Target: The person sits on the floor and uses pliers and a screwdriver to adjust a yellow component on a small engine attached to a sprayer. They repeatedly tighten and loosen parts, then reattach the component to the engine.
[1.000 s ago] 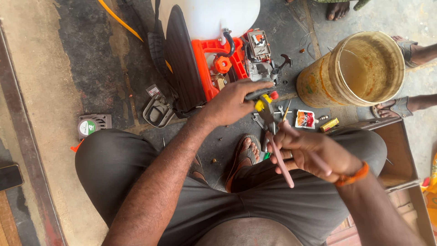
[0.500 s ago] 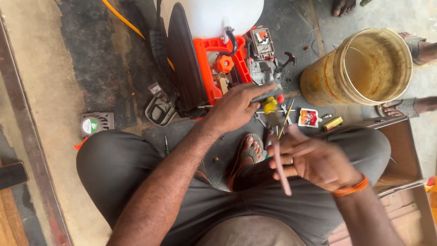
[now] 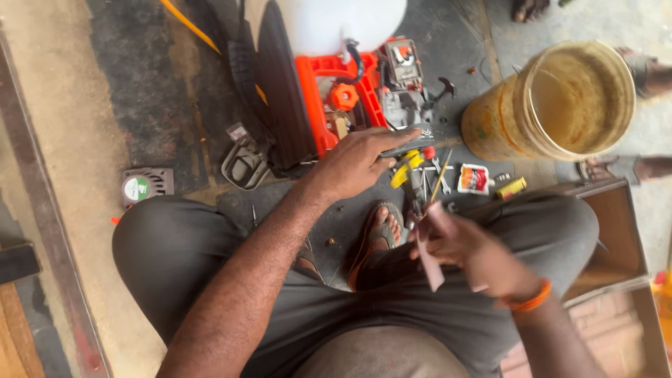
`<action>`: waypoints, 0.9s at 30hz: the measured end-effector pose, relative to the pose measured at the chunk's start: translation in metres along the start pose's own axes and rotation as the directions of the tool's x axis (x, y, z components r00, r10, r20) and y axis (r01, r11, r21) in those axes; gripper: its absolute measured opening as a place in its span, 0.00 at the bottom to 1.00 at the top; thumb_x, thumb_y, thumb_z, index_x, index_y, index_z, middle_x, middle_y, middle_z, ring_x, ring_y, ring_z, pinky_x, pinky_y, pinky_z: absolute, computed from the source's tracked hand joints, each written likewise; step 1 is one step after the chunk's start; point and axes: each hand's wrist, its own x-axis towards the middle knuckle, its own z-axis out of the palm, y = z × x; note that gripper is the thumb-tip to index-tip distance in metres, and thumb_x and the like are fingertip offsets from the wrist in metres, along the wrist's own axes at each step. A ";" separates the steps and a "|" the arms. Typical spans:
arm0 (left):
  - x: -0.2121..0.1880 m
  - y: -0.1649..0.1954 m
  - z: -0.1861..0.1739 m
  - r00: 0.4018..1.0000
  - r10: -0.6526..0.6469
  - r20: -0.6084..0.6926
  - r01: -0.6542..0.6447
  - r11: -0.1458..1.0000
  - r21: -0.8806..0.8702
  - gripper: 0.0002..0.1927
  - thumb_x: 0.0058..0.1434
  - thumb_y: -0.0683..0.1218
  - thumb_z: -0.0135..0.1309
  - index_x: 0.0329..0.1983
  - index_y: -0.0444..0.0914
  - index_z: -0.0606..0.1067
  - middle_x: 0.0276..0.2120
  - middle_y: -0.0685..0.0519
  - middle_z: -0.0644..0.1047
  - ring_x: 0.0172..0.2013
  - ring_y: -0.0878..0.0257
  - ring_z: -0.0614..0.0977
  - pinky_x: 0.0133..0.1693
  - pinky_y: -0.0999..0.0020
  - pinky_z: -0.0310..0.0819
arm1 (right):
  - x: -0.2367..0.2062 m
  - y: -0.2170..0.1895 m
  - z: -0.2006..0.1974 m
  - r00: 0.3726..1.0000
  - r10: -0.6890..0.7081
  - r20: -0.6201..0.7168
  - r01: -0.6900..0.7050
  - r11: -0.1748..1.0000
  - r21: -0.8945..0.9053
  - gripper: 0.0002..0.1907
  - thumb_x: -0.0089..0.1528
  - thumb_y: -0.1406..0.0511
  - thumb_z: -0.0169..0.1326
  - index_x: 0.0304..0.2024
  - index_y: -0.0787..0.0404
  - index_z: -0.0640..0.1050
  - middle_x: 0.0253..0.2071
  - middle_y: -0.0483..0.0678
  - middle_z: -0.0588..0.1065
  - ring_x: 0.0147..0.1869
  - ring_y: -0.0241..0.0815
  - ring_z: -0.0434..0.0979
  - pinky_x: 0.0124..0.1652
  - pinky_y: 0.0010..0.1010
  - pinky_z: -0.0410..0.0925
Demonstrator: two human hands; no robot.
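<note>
My left hand (image 3: 360, 162) reaches forward to the ground. Its fingers lie over a grey metal plate (image 3: 413, 145) at the foot of a small engine (image 3: 402, 84), and the thumb sits under the plate's edge. A yellow-handled tool (image 3: 404, 170) and several thin metal tools (image 3: 439, 175) lie just beside it. My right hand (image 3: 476, 255), with an orange band at the wrist, is blurred over my right thigh. It is closed on a pale pink stick-like tool (image 3: 428, 262) that points down.
An orange and white machine (image 3: 329, 84) lies ahead. A yellow bucket (image 3: 560, 98) stands at the right, with a small red sachet (image 3: 474, 178) near it. Cardboard boxes (image 3: 616, 238) are at my right knee. A grey cover (image 3: 143, 185) lies left. My sandalled foot (image 3: 381, 234) is between my knees.
My left hand has shifted from the yellow-handled tools up onto the grey plate. My right hand has moved with the pink stick and is now blurred.
</note>
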 end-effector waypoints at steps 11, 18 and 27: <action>-0.001 -0.009 0.010 0.991 0.080 -0.105 -0.070 0.993 0.099 0.33 0.68 0.39 0.52 0.74 0.55 0.63 0.58 0.49 0.78 0.55 0.56 0.82 0.59 0.62 0.79 | 0.002 0.013 -0.008 0.957 -0.208 0.201 0.138 0.939 0.314 0.15 0.64 0.65 0.51 0.51 0.65 0.74 0.50 0.61 0.74 0.53 0.53 0.75 0.51 0.47 0.72; 0.008 -0.010 0.011 0.983 0.135 -0.123 -0.127 0.989 0.074 0.34 0.66 0.41 0.55 0.74 0.52 0.62 0.61 0.46 0.76 0.55 0.54 0.82 0.60 0.61 0.76 | 0.001 0.013 -0.016 0.982 -0.043 0.182 -0.018 0.946 0.323 0.22 0.64 0.65 0.51 0.59 0.66 0.73 0.59 0.66 0.74 0.60 0.64 0.72 0.53 0.63 0.63; 0.015 -0.005 -0.004 0.998 -0.049 -0.036 0.042 0.981 -0.190 0.36 0.62 0.36 0.54 0.73 0.48 0.62 0.68 0.48 0.70 0.54 0.61 0.82 0.53 0.65 0.81 | -0.077 0.036 -0.046 0.998 -0.011 0.066 0.009 1.000 0.022 0.36 0.59 0.62 0.56 0.65 0.76 0.66 0.74 0.60 0.59 0.79 0.64 0.62 0.70 0.61 0.61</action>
